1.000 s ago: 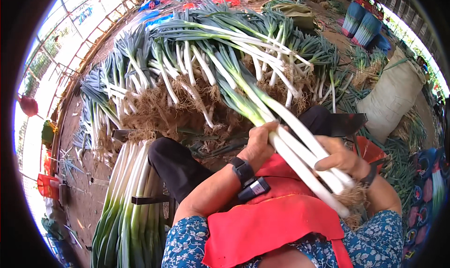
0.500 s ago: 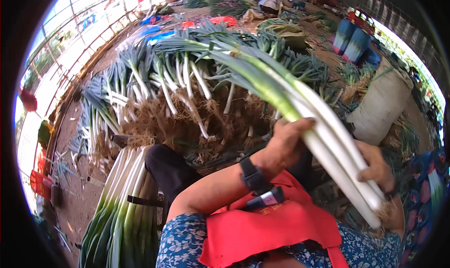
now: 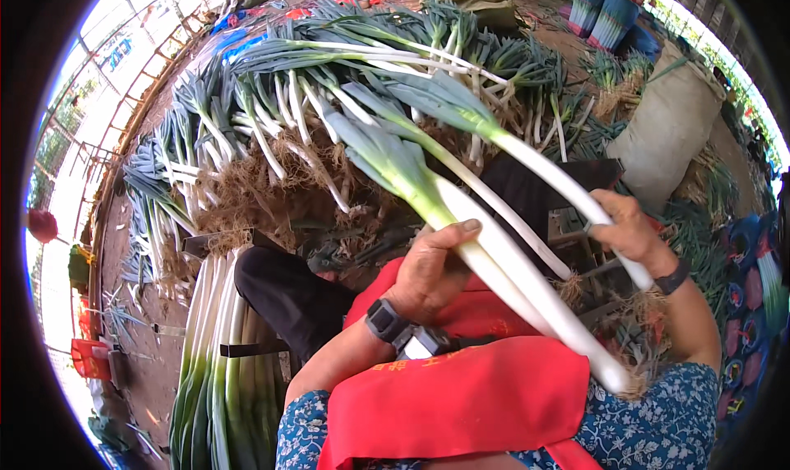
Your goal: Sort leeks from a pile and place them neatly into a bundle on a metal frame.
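Just below centre, the left hand (image 3: 432, 268) grips thick white-shanked, green-leaved leeks (image 3: 568, 330); at centre right, the right hand (image 3: 627, 233) closes around a slimmer white-and-green leek (image 3: 553, 174), apparently keeping it separate; at lower left, a black metal bar (image 3: 247, 350) seemingly retains a green-topped leek bundle (image 3: 216, 367).

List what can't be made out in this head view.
In the head view:
- Left hand: most of its fingers, hidden behind the held leeks.
- Lower-left bundle: its leaf tips, cut off by the picture's lower edge.
- Leek pile: its exact count, hidden by overlapping leaves and tangled roots.
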`<state>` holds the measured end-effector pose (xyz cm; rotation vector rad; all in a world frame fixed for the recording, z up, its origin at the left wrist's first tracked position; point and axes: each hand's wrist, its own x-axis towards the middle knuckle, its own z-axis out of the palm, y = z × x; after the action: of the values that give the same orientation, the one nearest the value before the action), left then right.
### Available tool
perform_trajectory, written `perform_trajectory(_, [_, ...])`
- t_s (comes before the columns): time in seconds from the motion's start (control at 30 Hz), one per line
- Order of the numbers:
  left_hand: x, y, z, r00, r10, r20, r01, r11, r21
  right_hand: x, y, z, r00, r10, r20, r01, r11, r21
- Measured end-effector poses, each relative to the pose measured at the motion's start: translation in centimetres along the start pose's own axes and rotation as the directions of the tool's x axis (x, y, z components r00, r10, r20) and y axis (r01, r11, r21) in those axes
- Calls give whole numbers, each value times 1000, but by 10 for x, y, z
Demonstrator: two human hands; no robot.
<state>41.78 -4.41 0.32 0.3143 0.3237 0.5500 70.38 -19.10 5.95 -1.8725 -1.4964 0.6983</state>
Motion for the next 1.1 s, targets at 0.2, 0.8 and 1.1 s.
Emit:
perform_trajectory(0.2, [50,-38,16,997,-54,-55,54,999,2,-4,-76,3,958,114,265,-141,986,85])
perform_trajectory(0.8, [-85,67,124,596,454,662,-530,842,-101,-66,-286,-30,963,-267,-27,260,954,-147])
perform_trajectory(1.1, [-220,150,18,190,926,325,-978,150,146,114,-330,137,467,-786,404,882,444,-156])
